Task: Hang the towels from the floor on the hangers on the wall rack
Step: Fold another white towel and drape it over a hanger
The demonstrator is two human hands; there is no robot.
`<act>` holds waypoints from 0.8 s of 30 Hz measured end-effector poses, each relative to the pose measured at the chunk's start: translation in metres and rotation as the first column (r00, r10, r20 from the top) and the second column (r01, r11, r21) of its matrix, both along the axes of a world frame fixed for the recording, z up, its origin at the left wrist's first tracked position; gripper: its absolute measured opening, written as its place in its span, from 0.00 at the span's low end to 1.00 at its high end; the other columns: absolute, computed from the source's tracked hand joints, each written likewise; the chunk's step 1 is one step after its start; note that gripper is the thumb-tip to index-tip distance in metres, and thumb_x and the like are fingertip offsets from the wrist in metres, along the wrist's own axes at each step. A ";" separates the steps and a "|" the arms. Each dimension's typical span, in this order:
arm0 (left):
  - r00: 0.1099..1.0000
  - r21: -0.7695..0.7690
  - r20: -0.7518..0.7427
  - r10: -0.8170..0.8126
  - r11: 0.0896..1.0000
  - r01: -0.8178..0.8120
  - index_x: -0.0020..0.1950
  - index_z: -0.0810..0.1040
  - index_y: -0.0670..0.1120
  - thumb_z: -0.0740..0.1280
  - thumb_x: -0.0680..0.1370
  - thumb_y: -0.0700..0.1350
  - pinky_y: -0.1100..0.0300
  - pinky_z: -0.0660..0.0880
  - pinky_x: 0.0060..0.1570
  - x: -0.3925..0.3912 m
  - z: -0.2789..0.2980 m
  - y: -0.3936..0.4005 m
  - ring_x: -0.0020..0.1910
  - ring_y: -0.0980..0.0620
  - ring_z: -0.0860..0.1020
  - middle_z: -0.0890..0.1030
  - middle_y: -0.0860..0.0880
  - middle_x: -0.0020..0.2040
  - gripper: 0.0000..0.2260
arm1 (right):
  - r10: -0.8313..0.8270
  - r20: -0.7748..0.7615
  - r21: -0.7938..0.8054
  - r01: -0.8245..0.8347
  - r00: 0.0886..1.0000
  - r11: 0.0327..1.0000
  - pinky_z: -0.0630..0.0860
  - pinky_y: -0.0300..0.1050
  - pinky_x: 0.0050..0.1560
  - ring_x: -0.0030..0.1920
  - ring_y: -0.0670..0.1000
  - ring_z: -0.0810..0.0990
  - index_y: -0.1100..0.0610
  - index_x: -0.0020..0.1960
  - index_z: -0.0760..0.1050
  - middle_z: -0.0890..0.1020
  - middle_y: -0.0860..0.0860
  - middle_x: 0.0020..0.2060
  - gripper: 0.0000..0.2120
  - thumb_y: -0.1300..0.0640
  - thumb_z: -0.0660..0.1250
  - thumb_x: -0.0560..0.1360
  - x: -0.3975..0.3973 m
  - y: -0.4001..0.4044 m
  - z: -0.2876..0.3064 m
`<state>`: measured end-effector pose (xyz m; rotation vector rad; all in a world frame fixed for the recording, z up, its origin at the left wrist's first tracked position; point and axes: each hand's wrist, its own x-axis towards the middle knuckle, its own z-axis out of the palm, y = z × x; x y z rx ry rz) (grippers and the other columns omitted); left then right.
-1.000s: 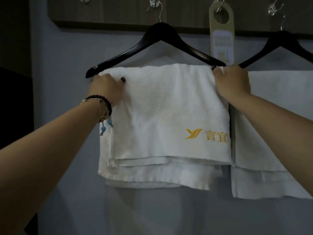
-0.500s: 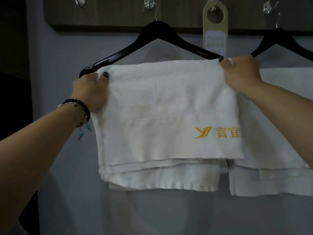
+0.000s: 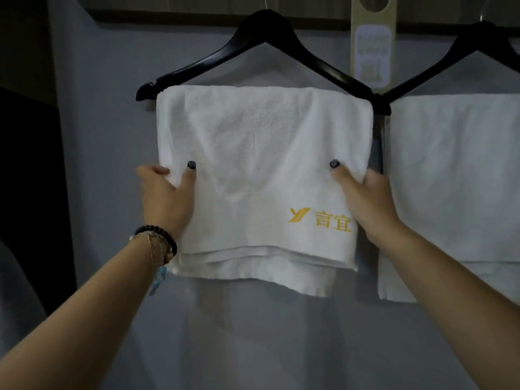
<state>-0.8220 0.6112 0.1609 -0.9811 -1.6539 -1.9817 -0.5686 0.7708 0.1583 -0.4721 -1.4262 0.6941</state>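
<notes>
A folded white towel with a yellow logo (image 3: pixel 261 153) hangs over the bar of a black hanger (image 3: pixel 261 32) on the wooden wall rack (image 3: pixel 197 8). My left hand (image 3: pixel 166 198) holds the towel's left edge at mid-height, thumb on the front and fingers behind. My right hand (image 3: pixel 365 198) holds the right edge the same way, thumb on the front. A second white towel (image 3: pixel 455 170) hangs on another black hanger (image 3: pixel 472 43) to the right.
A pale door-hanger card (image 3: pixel 372 43) hangs from the rack between the two hangers. The wall behind is grey. A dark opening (image 3: pixel 28 192) lies at the left.
Both hands have slid down from the towel's top corners at the hanger bar to its side edges at mid-height. The towel now lies flatter and squarer on the bar.
</notes>
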 end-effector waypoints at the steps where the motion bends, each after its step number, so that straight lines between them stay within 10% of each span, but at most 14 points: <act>1: 1.000 -0.031 -0.012 -0.026 0.999 0.026 0.54 0.61 0.49 0.64 0.78 0.58 0.58 0.72 0.35 0.000 -0.008 0.000 0.40 0.54 0.73 0.71 0.51 0.46 0.18 | -0.054 0.007 0.005 0.054 0.999 0.999 0.78 0.43 0.45 0.42 0.44 0.82 0.54 0.46 0.80 0.85 0.49 0.43 0.12 0.46 0.71 0.73 0.000 0.003 -0.010; 9: 0.998 -0.097 -0.064 -0.019 0.995 0.013 0.58 0.62 0.53 0.64 0.78 0.59 0.48 0.77 0.46 -0.021 -0.037 -0.003 0.47 0.41 0.78 0.77 0.42 0.53 0.17 | -0.163 0.034 0.076 0.160 0.986 0.984 0.79 0.49 0.45 0.43 0.50 0.81 0.59 0.48 0.79 0.83 0.49 0.40 0.18 0.44 0.70 0.73 0.008 0.021 -0.045; 14: 0.998 -0.129 -0.057 0.013 0.991 -0.020 0.70 0.53 0.55 0.72 0.68 0.66 0.51 0.68 0.65 -0.022 -0.056 0.000 0.65 0.48 0.68 0.62 0.52 0.68 0.40 | -0.179 0.115 0.030 0.177 0.977 0.984 0.72 0.33 0.34 0.38 0.41 0.79 0.53 0.44 0.73 0.80 0.43 0.37 0.16 0.43 0.74 0.69 0.007 0.022 -0.060; 24: 1.000 -0.300 -0.005 -0.006 0.954 0.005 0.55 0.70 0.50 0.75 0.70 0.56 0.60 0.74 0.41 -0.006 -0.075 -0.023 0.43 0.58 0.75 0.75 0.59 0.45 0.21 | -0.053 0.262 -0.096 0.080 0.964 0.992 0.79 0.47 0.45 0.40 0.52 0.82 0.54 0.47 0.77 0.84 0.52 0.42 0.12 0.59 0.77 0.68 0.040 0.021 -0.105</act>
